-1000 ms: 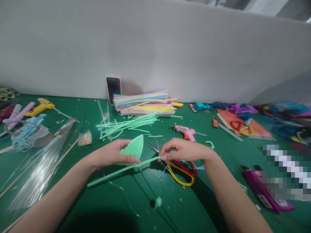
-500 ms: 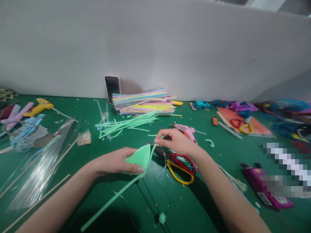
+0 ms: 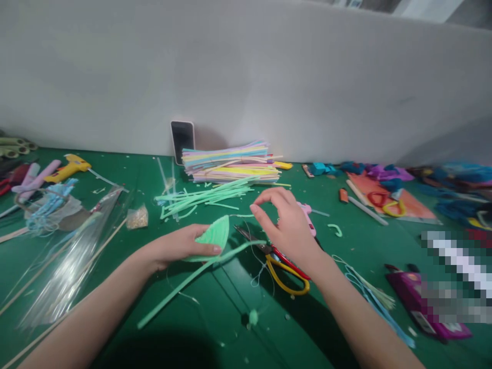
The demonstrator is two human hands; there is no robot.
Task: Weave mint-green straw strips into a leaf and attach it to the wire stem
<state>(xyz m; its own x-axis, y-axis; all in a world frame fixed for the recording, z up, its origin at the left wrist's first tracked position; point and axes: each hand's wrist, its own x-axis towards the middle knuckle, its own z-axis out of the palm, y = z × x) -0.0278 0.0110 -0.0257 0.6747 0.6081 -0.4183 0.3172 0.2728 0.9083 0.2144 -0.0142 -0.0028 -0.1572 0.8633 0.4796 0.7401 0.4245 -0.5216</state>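
Observation:
My left hand [image 3: 192, 243] holds a light green leaf-shaped piece [image 3: 217, 234] between thumb and fingers. Under my left thumb, a long green fuzzy stem [image 3: 177, 289] crosses the piece's lower edge, one end reaching toward the scissors and the other down to the left. My right hand [image 3: 279, 215] hovers above the scissors [image 3: 286, 277] with thumb and forefinger curved and a gap between them; a thin wire near the fingertips runs toward the tip of the green piece. Red and yellow handles show on the scissors, which lie on the table partly behind my right hand.
Behind my hands lie loose green stems [image 3: 207, 197], a bundle of coloured stems [image 3: 234, 166] and a leaning phone [image 3: 183, 141]. A pink glue gun [image 3: 306, 212] is partly hidden. Clear plastic sleeves [image 3: 73, 261] lie left, a purple packet [image 3: 417, 302] right.
My right hand has moved slightly right and its fingers have parted, letting go of the green stem's upper end. That end now slants away rightward from the leaf-shaped piece. The camera view has shifted slightly.

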